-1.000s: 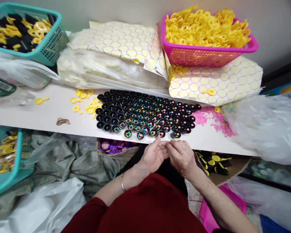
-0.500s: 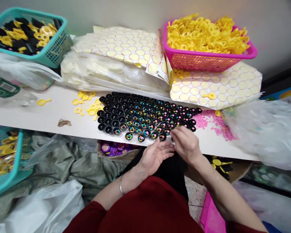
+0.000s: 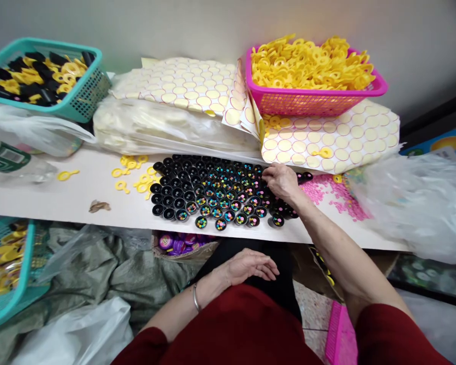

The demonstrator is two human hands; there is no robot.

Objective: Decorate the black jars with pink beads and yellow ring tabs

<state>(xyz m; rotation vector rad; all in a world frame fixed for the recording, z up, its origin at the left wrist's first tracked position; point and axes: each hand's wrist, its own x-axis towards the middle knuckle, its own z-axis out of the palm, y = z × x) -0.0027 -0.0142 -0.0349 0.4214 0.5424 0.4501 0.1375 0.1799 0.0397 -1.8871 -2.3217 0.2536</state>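
Observation:
Rows of small round black cups [image 3: 179,193] stand packed together on the white shelf [image 3: 116,208]. Those on the left look bare inside, while many in the middle and right hold tiny coloured beads [image 3: 224,204], some with pink ones on top. My right hand [image 3: 281,181] reaches over the back right of the rows, fingers bent together and pointing down at the cups; whatever its fingertips hold is hidden. Below the shelf's front edge, my left hand [image 3: 251,266] rests before my body, fingers stretched and loosely apart, holding nothing visible. Loose pink beads [image 3: 340,195] lie right of the cups.
A pink basket [image 3: 319,104] of yellow ring-ended pieces stands on sticker sheets [image 3: 349,137] behind. Further left are a teal basket [image 3: 85,99], a plastic bottle [image 3: 13,162] and loose yellow pieces [image 3: 142,182]. A clear plastic bag [image 3: 414,203] sits at right. Below is a box of purple items [image 3: 180,243].
My right hand has moved away from my left, forward over the back right cups. My left hand has drawn back toward my body, below the shelf edge. The view has shifted slightly.

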